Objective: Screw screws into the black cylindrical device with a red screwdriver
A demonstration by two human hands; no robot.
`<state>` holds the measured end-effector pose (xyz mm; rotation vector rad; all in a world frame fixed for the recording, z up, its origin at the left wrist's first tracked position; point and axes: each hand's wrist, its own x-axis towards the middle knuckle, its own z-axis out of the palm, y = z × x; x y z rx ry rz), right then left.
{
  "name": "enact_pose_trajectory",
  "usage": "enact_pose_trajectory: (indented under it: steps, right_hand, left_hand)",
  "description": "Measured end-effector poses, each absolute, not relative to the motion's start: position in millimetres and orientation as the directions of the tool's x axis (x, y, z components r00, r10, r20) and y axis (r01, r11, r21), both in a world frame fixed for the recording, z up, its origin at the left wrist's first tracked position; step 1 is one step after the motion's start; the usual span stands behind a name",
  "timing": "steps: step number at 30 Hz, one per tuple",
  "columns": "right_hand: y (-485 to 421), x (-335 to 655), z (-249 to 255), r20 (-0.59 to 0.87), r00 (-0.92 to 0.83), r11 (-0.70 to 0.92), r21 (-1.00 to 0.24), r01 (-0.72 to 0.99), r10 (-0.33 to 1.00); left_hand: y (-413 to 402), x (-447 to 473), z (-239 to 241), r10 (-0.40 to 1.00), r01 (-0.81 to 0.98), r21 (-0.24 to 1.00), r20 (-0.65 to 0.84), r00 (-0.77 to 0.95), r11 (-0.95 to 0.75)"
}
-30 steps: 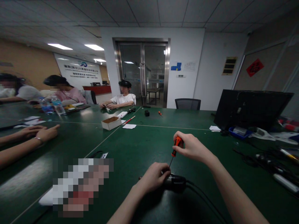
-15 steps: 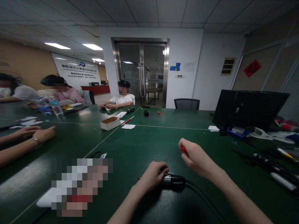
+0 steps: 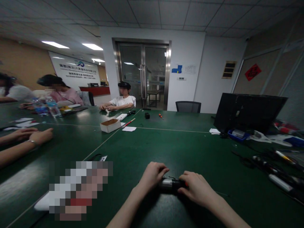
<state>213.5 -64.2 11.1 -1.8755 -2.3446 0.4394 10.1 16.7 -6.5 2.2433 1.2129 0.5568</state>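
Observation:
A small black device (image 3: 169,184) with a silvery band lies on the green table (image 3: 180,148) close in front of me. My left hand (image 3: 152,175) curls around its left end. My right hand (image 3: 198,190) closes over its right end, and a sliver of the orange screwdriver (image 3: 186,184) handle shows at its fingers. The screwdriver's blade is hidden. A thin black wire sticks up from the device between my hands.
A co-worker's two hands (image 3: 35,136) rest on the table at left. A cardboard box (image 3: 110,125), white paper (image 3: 129,129), another red screwdriver (image 3: 161,116) lie further back. A black monitor (image 3: 249,112), cables and tools (image 3: 273,166) crowd the right. Other people sit at far left.
My right hand came down from above the table with the screwdriver and now sits on the device's right end. My left hand stayed on the device. The view shifted slightly.

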Motion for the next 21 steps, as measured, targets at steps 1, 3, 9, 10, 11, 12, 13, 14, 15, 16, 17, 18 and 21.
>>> enact_pose_trajectory:
  steps: [1, 3, 9, 10, 11, 12, 13, 14, 15, 16, 17, 18, 21]
  right_hand:
    - [-65.3, 212.6, 11.1, -0.098, -0.229, 0.193, -0.289, 0.938, 0.968]
    - [-67.4, 211.0, 11.4, -0.1, -0.218, 0.181, -0.287, 0.94, 0.971]
    - [-71.2, 209.9, 13.2, -0.084, -0.215, 0.181, -0.305, 0.935, 0.973]
    - [-71.3, 210.3, 13.1, -0.082, -0.218, 0.184, -0.307, 0.934, 0.973]
    - [-71.3, 210.8, 12.9, -0.079, -0.221, 0.187, -0.309, 0.932, 0.972]
    - [-71.1, 211.3, 12.6, -0.077, -0.223, 0.19, -0.311, 0.931, 0.972]
    - [-70.9, 211.8, 12.1, -0.073, -0.225, 0.192, -0.312, 0.93, 0.972]
    - [-70.6, 212.3, 11.6, -0.066, -0.226, 0.194, -0.315, 0.929, 0.972]
    - [-70.2, 212.7, 11.2, -0.062, -0.226, 0.196, -0.317, 0.928, 0.972]
    - [-70.0, 213.0, 10.9, -0.062, -0.226, 0.195, -0.318, 0.928, 0.972]
    - [-69.8, 213.2, 10.7, -0.065, -0.226, 0.194, -0.32, 0.928, 0.972]
    - [-69.7, 213.3, 10.7, -0.069, -0.226, 0.193, -0.321, 0.927, 0.972]
    - [-70.1, 213.2, 11.7, -0.077, -0.228, 0.192, -0.326, 0.926, 0.971]
  left_hand:
    - [17.3, 9.9, -6.6, 0.855, 0.643, 0.611, 0.114, 0.506, -0.462]
    - [18.3, 9.7, -7.1, 0.858, 0.653, 0.593, 0.136, 0.494, -0.47]
    - [17.9, 11.2, -9.7, 0.865, 0.704, 0.516, 0.182, 0.468, -0.489]
    - [17.7, 11.5, -10.0, 0.867, 0.708, 0.511, 0.186, 0.463, -0.488]
    - [17.5, 11.8, -10.2, 0.868, 0.71, 0.509, 0.191, 0.458, -0.486]
    - [17.4, 12.0, -10.4, 0.871, 0.711, 0.511, 0.194, 0.452, -0.483]
    - [17.4, 12.0, -10.4, 0.873, 0.711, 0.515, 0.196, 0.446, -0.479]
    - [17.5, 12.0, -10.2, 0.877, 0.712, 0.52, 0.199, 0.437, -0.472]
    - [17.5, 11.8, -10.0, 0.883, 0.714, 0.525, 0.198, 0.426, -0.463]
    - [17.6, 11.5, -9.6, 0.889, 0.719, 0.529, 0.196, 0.413, -0.451]
    - [17.6, 11.0, -9.2, 0.896, 0.724, 0.533, 0.193, 0.4, -0.438]
    - [17.6, 10.6, -8.8, 0.902, 0.727, 0.538, 0.191, 0.387, -0.426]
    - [17.5, 9.5, -8.0, 0.909, 0.725, 0.553, 0.192, 0.369, -0.411]
